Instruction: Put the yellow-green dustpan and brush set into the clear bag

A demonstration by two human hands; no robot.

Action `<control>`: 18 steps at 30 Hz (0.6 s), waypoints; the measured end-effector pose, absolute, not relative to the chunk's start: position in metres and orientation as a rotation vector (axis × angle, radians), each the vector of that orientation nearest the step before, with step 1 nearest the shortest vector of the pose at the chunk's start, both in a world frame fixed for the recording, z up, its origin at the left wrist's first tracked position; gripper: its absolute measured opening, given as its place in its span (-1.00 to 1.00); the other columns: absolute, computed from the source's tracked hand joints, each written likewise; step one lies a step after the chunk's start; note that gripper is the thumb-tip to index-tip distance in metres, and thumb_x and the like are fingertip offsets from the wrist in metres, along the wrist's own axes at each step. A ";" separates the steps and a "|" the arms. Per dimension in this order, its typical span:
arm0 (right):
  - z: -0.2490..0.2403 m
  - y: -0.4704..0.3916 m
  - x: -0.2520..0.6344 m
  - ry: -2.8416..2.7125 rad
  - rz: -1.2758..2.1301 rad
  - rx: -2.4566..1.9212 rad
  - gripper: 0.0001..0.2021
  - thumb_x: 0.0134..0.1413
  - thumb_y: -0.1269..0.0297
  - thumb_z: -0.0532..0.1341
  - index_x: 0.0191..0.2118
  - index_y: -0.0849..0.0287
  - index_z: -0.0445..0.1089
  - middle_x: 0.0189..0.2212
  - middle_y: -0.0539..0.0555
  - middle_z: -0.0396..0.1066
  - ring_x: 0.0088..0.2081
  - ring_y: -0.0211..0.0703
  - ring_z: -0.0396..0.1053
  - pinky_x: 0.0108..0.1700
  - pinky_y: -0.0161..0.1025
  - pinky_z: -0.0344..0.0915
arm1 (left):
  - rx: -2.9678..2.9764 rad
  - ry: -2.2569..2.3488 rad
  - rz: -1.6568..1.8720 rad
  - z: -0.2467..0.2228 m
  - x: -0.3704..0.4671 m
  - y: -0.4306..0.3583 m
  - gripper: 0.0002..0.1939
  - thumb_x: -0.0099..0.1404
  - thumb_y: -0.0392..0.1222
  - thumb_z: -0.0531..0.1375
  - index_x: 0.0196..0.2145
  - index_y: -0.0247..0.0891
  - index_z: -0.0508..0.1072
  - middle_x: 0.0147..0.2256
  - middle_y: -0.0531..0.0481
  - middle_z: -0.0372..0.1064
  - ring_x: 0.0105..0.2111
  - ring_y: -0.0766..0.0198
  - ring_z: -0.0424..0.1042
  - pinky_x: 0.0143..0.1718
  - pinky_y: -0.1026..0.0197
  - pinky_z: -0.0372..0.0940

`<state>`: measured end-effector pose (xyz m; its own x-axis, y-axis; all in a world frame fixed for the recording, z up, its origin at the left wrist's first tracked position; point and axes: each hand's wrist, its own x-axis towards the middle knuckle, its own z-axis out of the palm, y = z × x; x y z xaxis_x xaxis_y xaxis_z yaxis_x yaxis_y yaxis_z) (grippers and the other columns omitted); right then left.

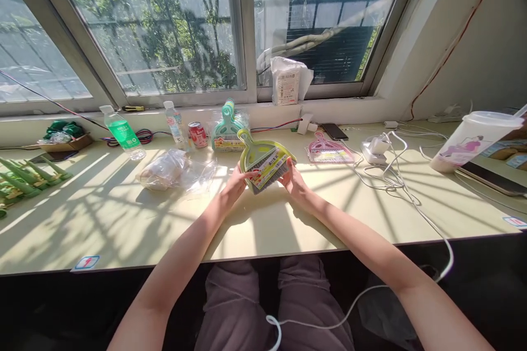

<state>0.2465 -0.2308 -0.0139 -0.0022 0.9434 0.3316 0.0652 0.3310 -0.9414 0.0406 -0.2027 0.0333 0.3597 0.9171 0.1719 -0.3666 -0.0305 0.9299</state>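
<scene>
Between my two hands is a small yellow-green dustpan and brush set (267, 162), raised over the table and tilted, its grey bristles toward me and a printed label across it. My left hand (237, 184) grips its left edge, thumb on the front. On the right edge, my right hand (293, 178) is closed with its fingertips near the label's end. Behind it stands a green dustpan and brush set (228, 129) in clear wrapping. A pink dustpan and brush set (329, 151) lies flat further right.
A crumpled clear plastic bag (164, 170), green-labelled bottle (123, 134), second bottle (175, 126) and red can (198, 135) stand left. Rightward are a phone (335, 131), white charger (375, 148), tangled cables (395, 175) and large plastic cup (473, 140). A tissue pack (288, 85) sits on the sill.
</scene>
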 end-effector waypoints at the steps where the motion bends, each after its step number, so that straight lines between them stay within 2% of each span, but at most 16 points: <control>1: -0.014 -0.231 0.244 -1.388 0.955 -1.016 -0.27 0.50 -0.34 0.12 0.58 -0.13 0.25 0.37 0.27 0.57 0.31 0.27 0.62 0.29 0.36 0.62 | 1.169 0.622 1.134 0.034 0.041 -0.204 -0.05 -0.05 -0.25 0.66 0.31 -0.01 0.59 0.14 -0.19 0.71 0.23 -0.30 0.63 0.19 -0.20 0.55; 5: -0.011 -0.238 0.239 -1.298 1.078 -1.027 -0.43 0.42 -0.06 0.32 0.44 -0.07 0.44 0.21 0.22 0.70 0.21 0.26 0.68 0.30 0.33 0.62 | 1.126 0.620 1.109 0.036 0.042 -0.205 -0.07 -0.04 -0.25 0.67 0.30 -0.03 0.58 0.07 -0.16 0.73 0.23 -0.29 0.63 0.19 -0.23 0.55; 9: -0.007 -0.241 0.245 -1.401 1.031 -1.039 -0.49 0.44 0.05 0.27 0.42 -0.07 0.49 0.09 0.18 0.75 0.16 0.26 0.70 0.26 0.35 0.64 | 1.062 0.646 1.088 0.036 0.041 -0.205 -0.15 0.00 -0.31 0.65 0.26 -0.03 0.60 0.01 -0.15 0.74 0.22 -0.27 0.64 0.22 -0.23 0.53; 13: -0.010 -0.237 0.251 -1.487 1.018 -1.059 -0.51 0.48 0.01 0.22 0.40 -0.05 0.50 0.11 0.24 0.74 0.11 0.29 0.72 0.21 0.39 0.65 | 1.089 0.670 1.094 0.037 0.039 -0.205 -0.17 0.03 -0.32 0.64 0.25 -0.03 0.60 0.01 -0.14 0.73 0.20 -0.24 0.65 0.20 -0.19 0.55; 18: -0.016 -0.233 0.251 -1.430 1.011 -1.085 -0.47 0.39 -0.16 0.31 0.32 -0.05 0.53 0.12 0.23 0.73 0.12 0.33 0.71 0.19 0.38 0.67 | 1.127 0.664 1.083 0.033 0.039 -0.205 -0.14 0.00 -0.25 0.67 0.26 -0.02 0.60 -0.01 -0.12 0.74 0.14 -0.27 0.67 0.18 -0.24 0.56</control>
<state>0.2507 -0.2328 -0.0156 -0.0626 0.9705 0.2329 0.1043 0.2385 -0.9655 0.0390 -0.2049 0.0327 0.3690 0.9251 0.0893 -0.3399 0.0449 0.9394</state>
